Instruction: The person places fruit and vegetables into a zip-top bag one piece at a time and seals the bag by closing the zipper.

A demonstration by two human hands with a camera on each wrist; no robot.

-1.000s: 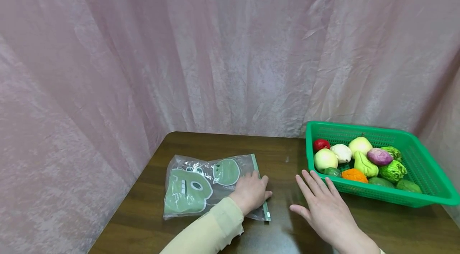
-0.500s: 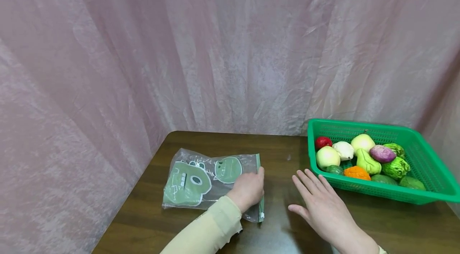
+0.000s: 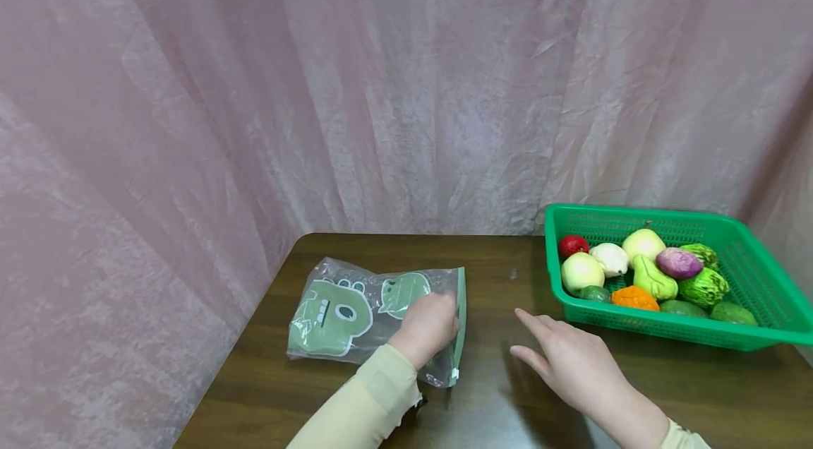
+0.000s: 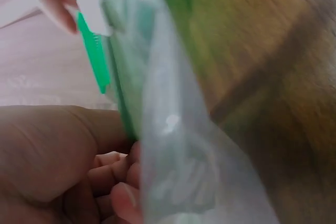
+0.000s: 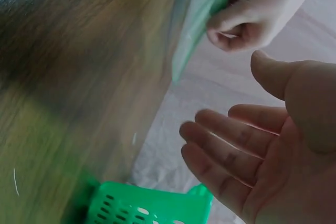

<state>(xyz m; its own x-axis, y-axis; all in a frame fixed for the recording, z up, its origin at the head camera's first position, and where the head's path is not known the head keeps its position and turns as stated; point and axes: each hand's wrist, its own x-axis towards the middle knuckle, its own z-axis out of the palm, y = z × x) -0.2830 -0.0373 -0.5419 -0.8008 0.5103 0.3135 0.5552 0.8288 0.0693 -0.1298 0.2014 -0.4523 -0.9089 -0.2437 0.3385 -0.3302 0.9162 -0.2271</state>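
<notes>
A clear zip bag (image 3: pixel 387 336) printed with green cartoon figures lies on the brown table. My left hand (image 3: pixel 427 325) pinches the bag near its green zip edge (image 3: pixel 461 308), fingers curled in. In the left wrist view, the thumb and fingers hold the green strip, and a white slider (image 4: pixel 94 14) sits farther along it. My right hand (image 3: pixel 574 364) hovers to the right of the bag, holding nothing. Its fingers (image 5: pixel 226 150) are relaxed and spread in the right wrist view, with the left hand beyond.
A green plastic basket (image 3: pixel 778 294) stands at the right, holding several fruits and vegetables, among them a red one (image 3: pixel 574 246), an orange one (image 3: pixel 635 298) and a purple one (image 3: pixel 679 262). A pink curtain (image 3: pixel 406 82) hangs behind the table (image 3: pixel 502 251).
My left hand has closed from a looser pose onto the bag's zip edge and drawn it slightly left. The right hand has turned more sideways, staying near the same spot.
</notes>
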